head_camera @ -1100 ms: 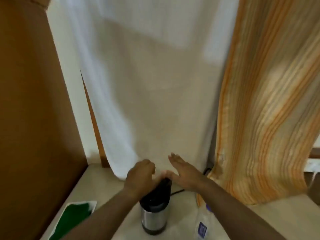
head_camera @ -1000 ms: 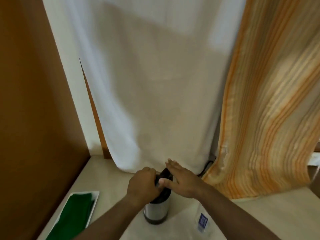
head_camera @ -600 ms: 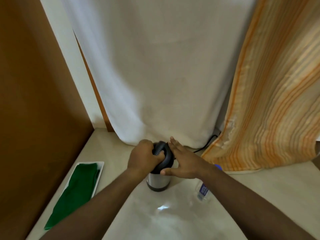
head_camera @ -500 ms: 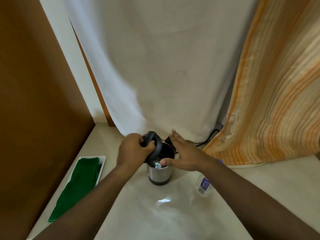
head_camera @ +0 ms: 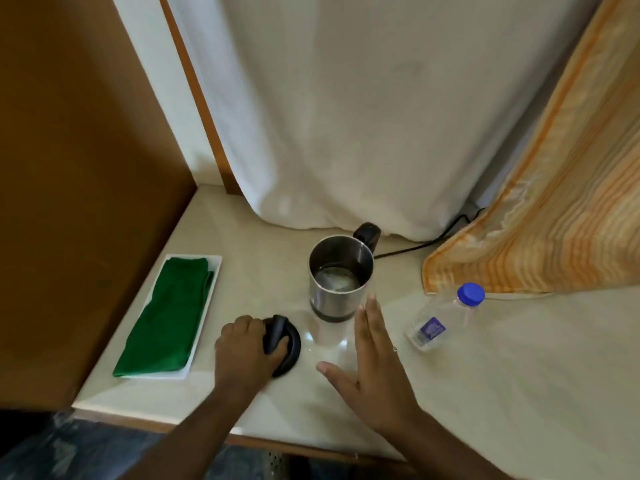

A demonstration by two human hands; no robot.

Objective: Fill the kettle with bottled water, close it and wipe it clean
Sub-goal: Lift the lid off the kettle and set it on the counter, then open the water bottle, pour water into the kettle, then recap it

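The fingers (head_camera: 277, 344) of the left hand (head_camera: 242, 355) are curled around the black kettle lid (head_camera: 285, 346), which lies flat on the worktop (head_camera: 502, 382), probably put there to keep it out of the way for pouring. The fingers (head_camera: 372, 317) of the right hand (head_camera: 374, 358) are stretched out flat and wide, with nothing in them, and the hand hangs just over the worktop between the lid and the water bottle (head_camera: 443, 320). It looks ready to reach for that bottle. Just behind both hands stands the kettle (head_camera: 341, 278), upright and open at the top. It is a round, shiny metal cup shape with a black base and a black handle at the back, and its bottom looks pale and shiny inside. I cannot tell if there is water in it yet. A black cord (head_camera: 415, 247) runs from behind it toward the wall. The bottle is clear plastic with a blue cap and a blue label, and it is closed. On the left, a soft green cloth (head_camera: 169, 313) lies folded on a flat white tray (head_camera: 214, 268), likely waiting for the wiping. A white curtain (head_camera: 346, 116) and a striped orange one (head_camera: 554, 220) hang behind.
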